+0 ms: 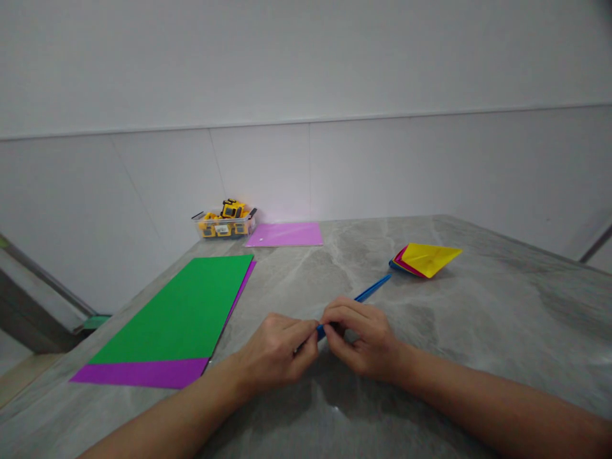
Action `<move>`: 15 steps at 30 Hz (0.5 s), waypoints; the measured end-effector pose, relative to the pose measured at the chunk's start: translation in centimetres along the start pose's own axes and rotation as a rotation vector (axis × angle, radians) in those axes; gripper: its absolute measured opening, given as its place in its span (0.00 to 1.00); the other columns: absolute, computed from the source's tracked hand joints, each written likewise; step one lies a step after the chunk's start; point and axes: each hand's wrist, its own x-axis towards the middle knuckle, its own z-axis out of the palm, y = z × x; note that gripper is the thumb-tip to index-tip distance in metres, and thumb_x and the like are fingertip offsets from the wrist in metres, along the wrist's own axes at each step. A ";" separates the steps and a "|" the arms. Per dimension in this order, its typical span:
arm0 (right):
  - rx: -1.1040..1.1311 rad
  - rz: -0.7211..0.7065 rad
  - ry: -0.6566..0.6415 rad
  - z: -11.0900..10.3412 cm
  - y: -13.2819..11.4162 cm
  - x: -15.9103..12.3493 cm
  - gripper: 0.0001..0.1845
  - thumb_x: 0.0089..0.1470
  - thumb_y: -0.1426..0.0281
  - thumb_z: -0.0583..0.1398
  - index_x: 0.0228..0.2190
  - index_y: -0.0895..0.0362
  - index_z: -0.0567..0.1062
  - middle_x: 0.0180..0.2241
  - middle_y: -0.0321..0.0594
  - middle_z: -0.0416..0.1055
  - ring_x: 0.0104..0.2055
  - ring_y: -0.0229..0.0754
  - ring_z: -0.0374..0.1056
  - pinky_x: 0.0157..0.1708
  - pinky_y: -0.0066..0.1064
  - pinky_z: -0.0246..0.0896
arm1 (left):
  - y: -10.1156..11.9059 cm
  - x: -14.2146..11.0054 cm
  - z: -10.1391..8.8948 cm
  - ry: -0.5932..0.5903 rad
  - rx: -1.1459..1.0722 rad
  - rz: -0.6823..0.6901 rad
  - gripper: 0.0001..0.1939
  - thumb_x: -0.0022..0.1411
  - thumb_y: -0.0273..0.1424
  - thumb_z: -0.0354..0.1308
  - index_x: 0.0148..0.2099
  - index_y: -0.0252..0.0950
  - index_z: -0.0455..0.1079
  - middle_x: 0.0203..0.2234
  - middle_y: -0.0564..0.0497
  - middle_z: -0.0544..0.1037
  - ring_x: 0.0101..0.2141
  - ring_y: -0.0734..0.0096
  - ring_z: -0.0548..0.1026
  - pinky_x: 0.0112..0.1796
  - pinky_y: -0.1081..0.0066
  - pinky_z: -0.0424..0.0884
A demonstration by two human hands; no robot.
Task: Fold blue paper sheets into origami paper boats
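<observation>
A narrow strip of folded blue paper (373, 289) runs between my two hands and slants up to the right. My left hand (282, 350) pinches its near end between thumb and fingers. Close beside it, my right hand (363, 338) grips the same strip near its middle, fingertips pressed together. The far tip sticks out beyond my right hand, towards a stack of folded paper pieces (428, 259), yellow on top with pink and blue beneath. My fingers cover part of the strip.
Green paper (186, 306) lies over purple sheets (143, 373) at left on the grey marbled table (478, 331). A pink sheet (287, 234) lies near the wall. Beside it stands a clear plastic box (224, 228) of yellow toy vehicles (233, 209).
</observation>
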 end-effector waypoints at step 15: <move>0.020 -0.101 0.015 0.1 0.0 0.0 0.07 0.54 0.79 0.56 0.34 0.58 0.69 0.28 0.40 0.69 0.27 0.36 0.65 0.25 0.25 0.63 | -0.2 -0.1 0.7 0.166 0.038 0.089 0.10 0.63 0.23 0.50 0.29 0.33 0.68 0.15 0.56 0.69 0.16 0.79 0.64 0.19 0.75 0.57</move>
